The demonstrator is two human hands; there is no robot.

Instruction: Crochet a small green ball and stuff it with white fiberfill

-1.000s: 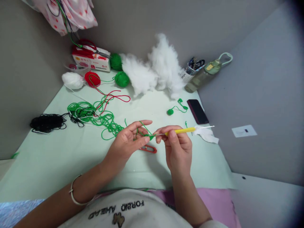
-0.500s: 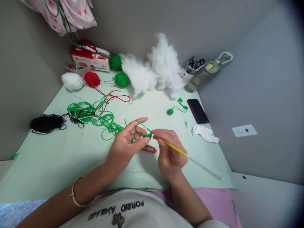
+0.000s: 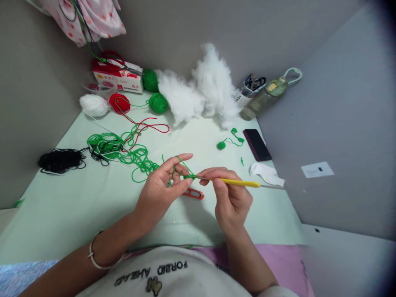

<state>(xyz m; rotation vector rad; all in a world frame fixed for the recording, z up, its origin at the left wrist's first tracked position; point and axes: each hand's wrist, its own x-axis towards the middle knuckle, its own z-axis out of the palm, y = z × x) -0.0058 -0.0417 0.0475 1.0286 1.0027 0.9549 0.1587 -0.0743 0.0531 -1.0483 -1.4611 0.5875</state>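
My left hand pinches a small green crochet piece between thumb and fingers, with green yarn looped over the raised forefinger. My right hand grips a yellow-handled crochet hook, its metal tip at the green piece and its handle pointing right, nearly level. The yarn trails left to a loose green yarn tangle on the pale green table. Red snips lie just under my hands.
At the back sit white stuffing, green yarn balls, a red ball, a white ball and a red-white box. Black yarn lies left. A phone, bottle, tissue and small green pieces lie right.
My right hand swung the hook handle from level to down-right, then back up to nearly level. The left hand stayed put holding the green piece.
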